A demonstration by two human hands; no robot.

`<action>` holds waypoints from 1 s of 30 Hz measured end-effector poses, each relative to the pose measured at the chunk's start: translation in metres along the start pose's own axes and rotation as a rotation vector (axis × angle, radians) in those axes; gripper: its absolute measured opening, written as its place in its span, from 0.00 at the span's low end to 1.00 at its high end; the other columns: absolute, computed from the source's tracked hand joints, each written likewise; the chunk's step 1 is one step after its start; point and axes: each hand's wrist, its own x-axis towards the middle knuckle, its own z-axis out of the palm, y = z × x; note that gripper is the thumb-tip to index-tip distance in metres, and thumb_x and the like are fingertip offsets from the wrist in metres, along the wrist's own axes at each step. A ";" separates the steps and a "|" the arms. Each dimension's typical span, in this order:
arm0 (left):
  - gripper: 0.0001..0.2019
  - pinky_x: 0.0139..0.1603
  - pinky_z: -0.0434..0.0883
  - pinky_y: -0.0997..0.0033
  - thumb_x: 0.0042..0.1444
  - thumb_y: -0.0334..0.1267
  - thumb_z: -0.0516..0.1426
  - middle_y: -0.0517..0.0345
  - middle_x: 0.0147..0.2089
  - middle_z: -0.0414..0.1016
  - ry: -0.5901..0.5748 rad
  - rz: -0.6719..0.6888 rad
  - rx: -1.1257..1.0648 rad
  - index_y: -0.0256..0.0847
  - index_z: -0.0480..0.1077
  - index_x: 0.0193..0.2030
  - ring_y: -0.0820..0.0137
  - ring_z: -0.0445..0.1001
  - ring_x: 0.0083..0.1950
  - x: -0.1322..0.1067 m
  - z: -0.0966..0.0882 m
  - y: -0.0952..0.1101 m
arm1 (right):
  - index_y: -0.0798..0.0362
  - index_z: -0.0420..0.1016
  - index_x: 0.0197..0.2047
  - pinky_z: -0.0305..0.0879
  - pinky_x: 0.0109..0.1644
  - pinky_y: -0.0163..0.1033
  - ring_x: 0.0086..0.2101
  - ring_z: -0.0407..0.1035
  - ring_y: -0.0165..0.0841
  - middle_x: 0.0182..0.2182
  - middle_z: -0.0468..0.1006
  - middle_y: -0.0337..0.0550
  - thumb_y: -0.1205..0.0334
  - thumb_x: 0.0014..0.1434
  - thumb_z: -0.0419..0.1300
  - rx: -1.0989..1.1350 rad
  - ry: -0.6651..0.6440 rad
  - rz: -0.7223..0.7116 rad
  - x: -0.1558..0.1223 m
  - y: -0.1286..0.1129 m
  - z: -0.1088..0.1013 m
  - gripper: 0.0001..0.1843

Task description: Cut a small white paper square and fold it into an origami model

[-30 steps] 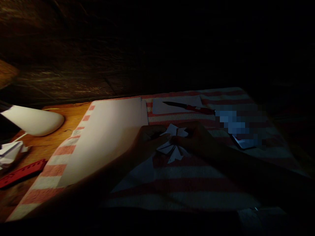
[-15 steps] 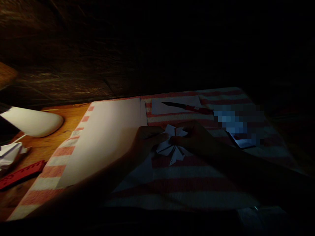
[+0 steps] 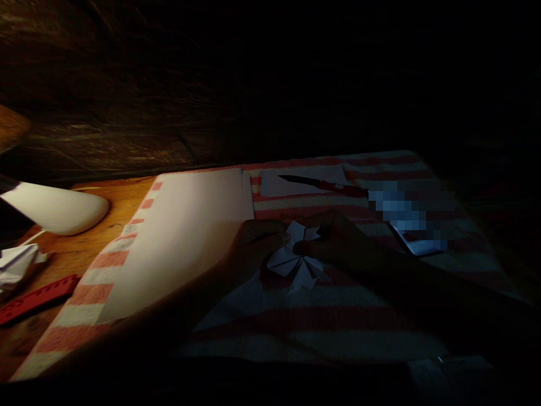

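Note:
A white folded paper piece (image 3: 300,268), with pointed, petal-like flaps fanning out, is held between both hands above the striped cloth (image 3: 329,318). My left hand (image 3: 262,239) pinches its left side, thumb on top. From the right, my right hand (image 3: 323,237) grips it with the thumb near its middle. Shadow hides most of the fingers of both hands. Left of the paper piece lie large white paper sheets (image 3: 181,225), partly covered by my left forearm.
Behind my hands a red-handled knife (image 3: 325,184) lies across a small paper sheet (image 3: 276,185). A lit phone (image 3: 418,242), partly blurred out, is at right. On the left stand a white lamp base (image 3: 63,208), crumpled paper (image 3: 19,265) and a red notched object (image 3: 40,299).
The folded paper has turned and tipped a little in my hands, its lower flaps now reaching nearer to me. Both hands have shifted only slightly and keep their hold.

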 end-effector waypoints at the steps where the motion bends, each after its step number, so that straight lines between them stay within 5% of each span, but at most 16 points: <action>1: 0.17 0.19 0.49 0.77 0.51 0.42 0.62 0.66 0.19 0.54 0.011 0.021 -0.006 0.39 0.61 0.19 0.79 0.52 0.20 0.000 0.000 0.000 | 0.53 0.84 0.36 0.69 0.36 0.34 0.30 0.72 0.27 0.30 0.82 0.37 0.64 0.48 0.74 -0.005 0.019 0.009 0.000 -0.001 0.000 0.10; 9: 0.12 0.24 0.65 0.79 0.52 0.40 0.67 0.61 0.29 0.73 -0.012 0.099 0.075 0.36 0.72 0.38 0.75 0.70 0.27 0.002 0.002 0.002 | 0.54 0.83 0.37 0.67 0.29 0.33 0.26 0.72 0.28 0.29 0.81 0.39 0.58 0.51 0.73 -0.089 0.135 0.009 0.000 0.000 -0.001 0.12; 14: 0.13 0.28 0.70 0.76 0.52 0.40 0.66 0.56 0.33 0.76 0.006 0.087 0.079 0.35 0.73 0.41 0.72 0.73 0.31 0.003 0.000 0.002 | 0.54 0.83 0.41 0.67 0.30 0.34 0.27 0.72 0.29 0.30 0.81 0.40 0.58 0.54 0.71 -0.151 0.148 -0.016 0.001 0.003 -0.003 0.12; 21: 0.16 0.21 0.51 0.78 0.54 0.42 0.64 0.67 0.20 0.59 0.093 0.167 0.130 0.38 0.65 0.24 0.79 0.56 0.22 0.006 -0.003 -0.002 | 0.55 0.81 0.35 0.66 0.29 0.33 0.27 0.71 0.28 0.29 0.79 0.37 0.61 0.50 0.73 -0.198 0.117 -0.034 0.000 0.002 0.002 0.10; 30: 0.16 0.22 0.50 0.76 0.49 0.42 0.67 0.65 0.20 0.60 0.128 0.056 -0.092 0.39 0.66 0.22 0.78 0.56 0.21 0.005 -0.006 -0.004 | 0.56 0.78 0.29 0.58 0.25 0.32 0.22 0.63 0.25 0.24 0.74 0.36 0.55 0.50 0.74 -0.156 0.174 0.068 0.001 0.000 0.000 0.14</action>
